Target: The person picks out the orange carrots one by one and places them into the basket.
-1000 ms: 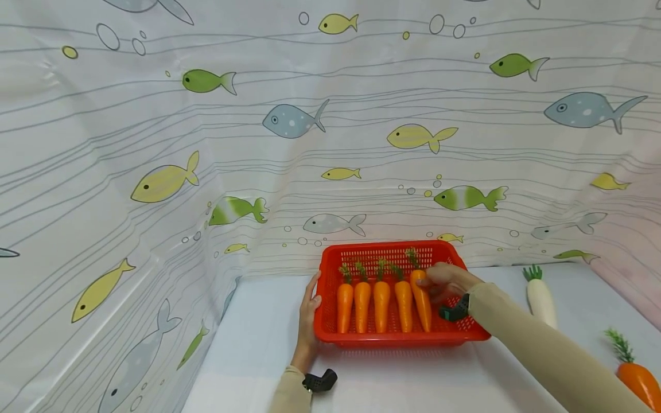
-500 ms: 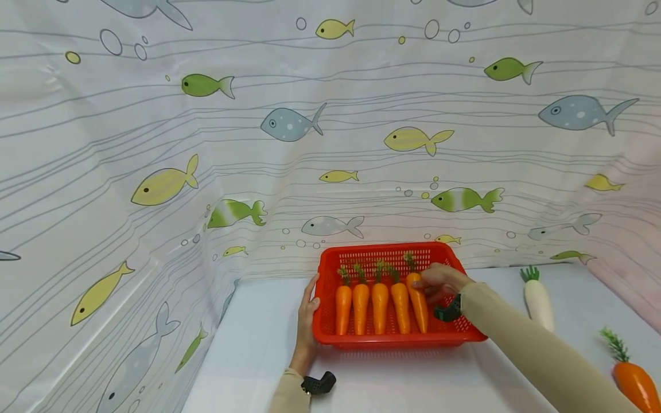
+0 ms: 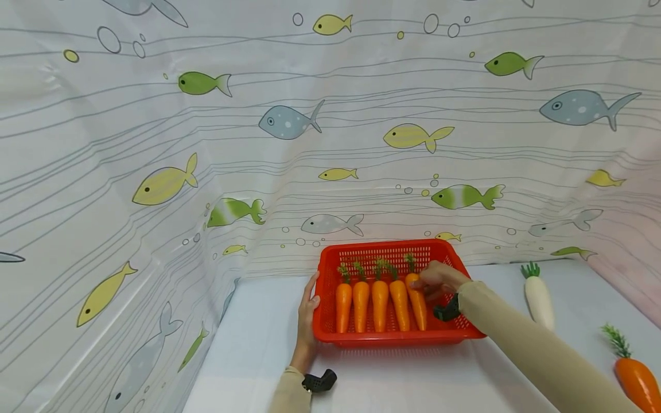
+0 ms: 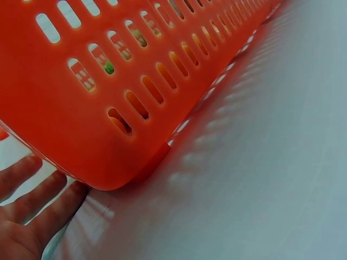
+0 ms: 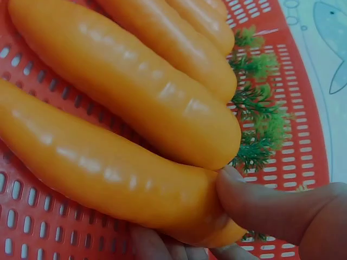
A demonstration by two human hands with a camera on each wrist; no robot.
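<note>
A red plastic basket (image 3: 392,336) holds a row of orange toy carrots (image 3: 380,304) with green leafy tops. At the right end of the row, my right hand (image 3: 438,278) pinches the last carrot (image 3: 419,312) near its leafy end. In the right wrist view the thumb (image 5: 260,200) lies on top of this carrot and the other fingers pass beneath it. My left hand (image 3: 307,318) holds the basket's left side, thumb at the rim and fingers along the outer wall. The left wrist view shows these fingers (image 4: 40,203) at the basket's corner.
A white radish (image 3: 539,301) with a green top lies right of the basket on the pale table (image 3: 258,344). Nearer, at the right edge, is another carrot (image 3: 639,381). A fish-print curtain (image 3: 361,143) stands close behind the basket.
The pinched carrot has shifted slightly left and settled closer to its neighbour, the right hand moving with it. The left hand stays on the basket.
</note>
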